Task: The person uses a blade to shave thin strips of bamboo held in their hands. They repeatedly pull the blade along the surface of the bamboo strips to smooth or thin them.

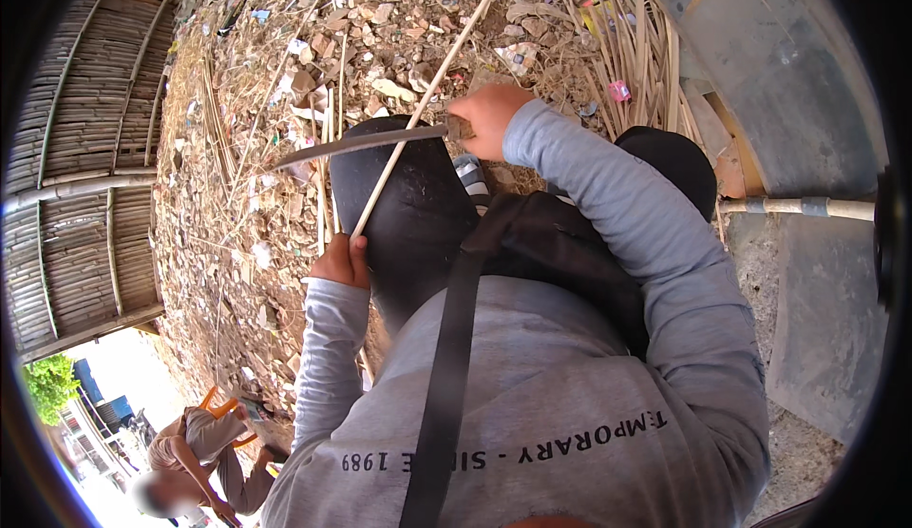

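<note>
A long, pale bamboo strip [385,186] slants across my left thigh and runs up and away to the right. Its near end is gripped by my left hand [340,262], thumb lying along it, beside the left knee. My right hand [492,119] is closed around the handle of a long-bladed knife [351,146]; the fingers mostly hide the handle. The blade points left and crosses the strip above my left knee. From this angle I cannot tell how deep the edge sits against the strip.
More strips [331,157] lie beside my left leg, and a larger bundle [655,62] lies ahead on the right. Rubble and litter [380,15] cover the ground. A bamboo-slat wall [85,81] stands left, grey sheets [798,62] right. Another person [204,442] sits at lower left.
</note>
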A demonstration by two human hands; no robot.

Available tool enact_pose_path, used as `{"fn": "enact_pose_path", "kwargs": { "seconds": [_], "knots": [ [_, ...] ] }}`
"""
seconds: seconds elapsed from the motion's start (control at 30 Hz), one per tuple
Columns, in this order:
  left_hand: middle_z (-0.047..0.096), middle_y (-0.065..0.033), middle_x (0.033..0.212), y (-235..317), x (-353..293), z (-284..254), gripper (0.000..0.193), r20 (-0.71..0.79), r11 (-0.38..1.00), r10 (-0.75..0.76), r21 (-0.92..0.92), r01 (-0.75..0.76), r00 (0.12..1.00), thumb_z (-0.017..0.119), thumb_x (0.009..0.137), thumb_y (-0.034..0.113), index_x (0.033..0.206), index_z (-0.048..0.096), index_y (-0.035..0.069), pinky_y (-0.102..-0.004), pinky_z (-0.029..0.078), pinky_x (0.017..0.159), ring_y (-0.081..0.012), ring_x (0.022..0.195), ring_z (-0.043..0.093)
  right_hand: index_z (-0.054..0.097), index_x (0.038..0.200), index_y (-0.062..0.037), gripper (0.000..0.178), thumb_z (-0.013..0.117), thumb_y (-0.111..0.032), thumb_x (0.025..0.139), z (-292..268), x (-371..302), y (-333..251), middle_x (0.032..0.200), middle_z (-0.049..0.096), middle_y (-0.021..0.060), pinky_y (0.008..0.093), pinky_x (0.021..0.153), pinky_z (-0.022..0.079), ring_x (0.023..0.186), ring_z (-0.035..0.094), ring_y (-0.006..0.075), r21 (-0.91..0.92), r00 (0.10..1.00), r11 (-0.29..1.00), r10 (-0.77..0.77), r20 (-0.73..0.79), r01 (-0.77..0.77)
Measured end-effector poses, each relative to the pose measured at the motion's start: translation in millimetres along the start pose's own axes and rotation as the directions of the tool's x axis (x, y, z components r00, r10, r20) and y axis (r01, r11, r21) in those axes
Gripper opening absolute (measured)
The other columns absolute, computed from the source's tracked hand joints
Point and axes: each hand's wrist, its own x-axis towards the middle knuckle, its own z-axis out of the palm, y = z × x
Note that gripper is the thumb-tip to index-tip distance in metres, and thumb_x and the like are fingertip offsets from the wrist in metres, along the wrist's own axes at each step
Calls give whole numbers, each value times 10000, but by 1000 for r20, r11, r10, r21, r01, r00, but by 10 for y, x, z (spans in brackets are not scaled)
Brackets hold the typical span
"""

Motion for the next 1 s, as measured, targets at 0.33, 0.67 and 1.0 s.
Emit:
{"fn": "enact_pose_path", "kwargs": {
  "seconds": [0.33, 0.67, 1.0],
  "knots": [
    [560, -233, 618, -16, -5, 93, 409, -17, 1000, -1, -3, 1, 1000, 441, 984, 401, 813, 513, 36, -515, 423, 541, -459, 595, 561, 650, 1005, -141, 265, 649, -236, 757, -22, 72, -9, 886, 675, 143, 457, 766, 517, 854, 656, 337, -42, 999, 998, 41, 6, -41],
    [565, -249, 624, 112, 83, 20, 382, 34, 995, -18, -100, 22, 999, 494, 965, 377, 798, 507, 34, -515, 428, 532, -469, 617, 569, 611, 895, -112, 276, 701, -337, 762, 28, 166, 166, 781, 631, 143, 475, 687, 504, 779, 639, 352, 32, 994, 998, 54, -90, -51],
    [579, -250, 641, 42, -9, -42, 486, 140, 985, -72, -144, 92, 987, 416, 991, 418, 743, 518, 13, -513, 439, 570, -465, 641, 579, 591, 895, -103, 250, 677, -304, 772, 10, 126, 308, 745, 637, 140, 480, 677, 507, 757, 642, 367, -8, 978, 997, 77, -192, -80]
  ]
}}
